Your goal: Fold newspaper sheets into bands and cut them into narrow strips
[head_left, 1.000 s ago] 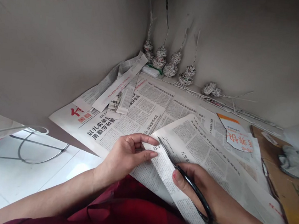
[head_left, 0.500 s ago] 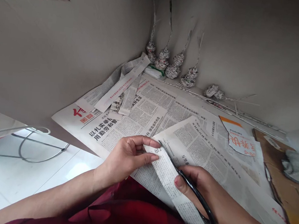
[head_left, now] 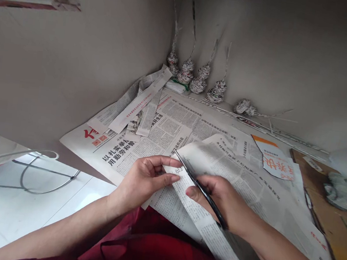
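Observation:
Between the thumb and forefinger of my left hand (head_left: 148, 177) is pinched the upper corner of a newspaper strip (head_left: 197, 215). The strip slants down to the right, toward my lap. My right hand (head_left: 222, 201) is closed around the black handles of a pair of scissors (head_left: 205, 193). Their blades lie along the strip's upper edge, with the tips poking out past the paper above my left fingertips. On the far side of the blades lies the larger newspaper sheet (head_left: 248, 183), its near corner lifted and curled.
Cut paper strips (head_left: 141, 101) lie at the back left on a spread newspaper (head_left: 81, 145). Several gourd-shaped woven paper pieces (head_left: 198, 83) stand along the wall, and one lies on its side (head_left: 245, 107). Right are cardboard (head_left: 331, 221) and a grey cloth (head_left: 342, 189).
My right hand and the scissors have moved up and left along the strip; the blade tips now reach past its end. The large sheet's corner has curled more. My left hand keeps its pinch.

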Demonstrator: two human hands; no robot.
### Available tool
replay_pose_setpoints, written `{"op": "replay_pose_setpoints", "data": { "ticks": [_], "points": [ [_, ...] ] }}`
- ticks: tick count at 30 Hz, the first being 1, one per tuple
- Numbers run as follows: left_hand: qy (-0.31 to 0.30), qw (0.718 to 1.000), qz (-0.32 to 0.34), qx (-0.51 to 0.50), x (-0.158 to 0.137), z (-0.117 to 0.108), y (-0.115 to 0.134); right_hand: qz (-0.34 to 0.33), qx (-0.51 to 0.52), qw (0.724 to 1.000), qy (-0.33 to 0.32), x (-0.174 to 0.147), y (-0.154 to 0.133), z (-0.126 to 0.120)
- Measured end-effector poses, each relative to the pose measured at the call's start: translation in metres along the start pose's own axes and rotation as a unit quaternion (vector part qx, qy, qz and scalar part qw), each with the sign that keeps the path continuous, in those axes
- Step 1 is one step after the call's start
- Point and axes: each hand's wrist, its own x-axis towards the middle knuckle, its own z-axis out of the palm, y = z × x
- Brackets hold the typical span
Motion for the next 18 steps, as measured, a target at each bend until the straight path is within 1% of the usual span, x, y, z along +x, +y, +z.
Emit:
{"op": "replay_pose_setpoints", "data": {
  "ticks": [2,3,5,7,9,12,14,16,18],
  "points": [
    [0.014,1.000,0.010,0.020,0.002,-0.002,0.000,-0.028,0.030,0.999,0.029,0.011,0.001,-0.001],
    [0.022,0.999,0.012,0.027,0.002,-0.002,0.000,-0.037,0.046,0.998,0.033,0.016,0.000,-0.001],
    [0.045,0.999,0.010,0.029,0.001,-0.002,0.002,-0.044,0.077,0.996,0.026,0.019,0.000,-0.003],
    [0.067,0.998,0.003,0.017,-0.002,-0.002,0.003,-0.038,0.101,0.994,0.013,0.012,0.000,-0.005],
    [0.087,0.996,-0.007,0.003,-0.004,-0.002,0.005,-0.036,0.121,0.992,0.012,-0.004,0.002,-0.007],
    [0.107,0.994,-0.015,-0.001,-0.007,0.000,0.007,-0.018,0.140,0.989,0.048,-0.042,0.014,-0.010],
    [0.111,0.994,-0.015,0.008,-0.007,0.001,0.007,0.019,0.144,0.985,0.095,-0.069,0.028,-0.012],
    [0.099,0.995,-0.017,0.024,-0.006,0.001,0.007,0.067,0.131,0.978,0.150,-0.096,0.044,-0.017],
    [0.078,0.996,-0.006,0.050,-0.001,0.001,0.008,0.096,0.050,0.967,0.229,-0.121,0.060,-0.022]
  ]
}}
